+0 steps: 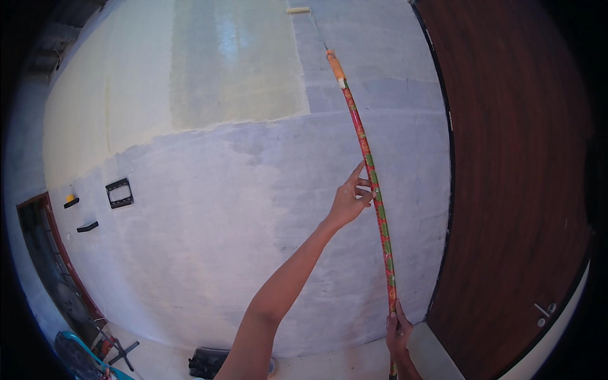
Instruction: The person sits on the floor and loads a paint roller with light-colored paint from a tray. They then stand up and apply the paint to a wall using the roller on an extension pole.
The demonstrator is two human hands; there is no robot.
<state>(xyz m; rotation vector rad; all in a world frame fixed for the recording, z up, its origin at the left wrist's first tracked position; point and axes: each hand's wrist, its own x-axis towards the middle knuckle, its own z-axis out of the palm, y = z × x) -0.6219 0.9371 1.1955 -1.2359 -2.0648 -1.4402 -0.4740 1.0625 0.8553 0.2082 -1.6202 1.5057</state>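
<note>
A paint roller (297,10) with a pale sleeve rests against the upper wall, beside the edge of a pale yellow painted area (237,69). Its orange handle (336,67) is fixed to the top of a long pole (360,130) with a red and green pattern. Partway up the pole, my left hand (349,200) holds it lightly, index finger stretched along its side and the other fingers bent against it. Lower down, my right hand (398,330) is wrapped around the pole, which runs out of view at the bottom.
The grey-white wall (209,240) fills the middle. At right stands a dark brown door (506,158) with a metal handle (543,310). Small black shelves and a black square frame (119,193) are mounted at left. A black tray-like object (208,362) and a fan (73,297) stand low at left.
</note>
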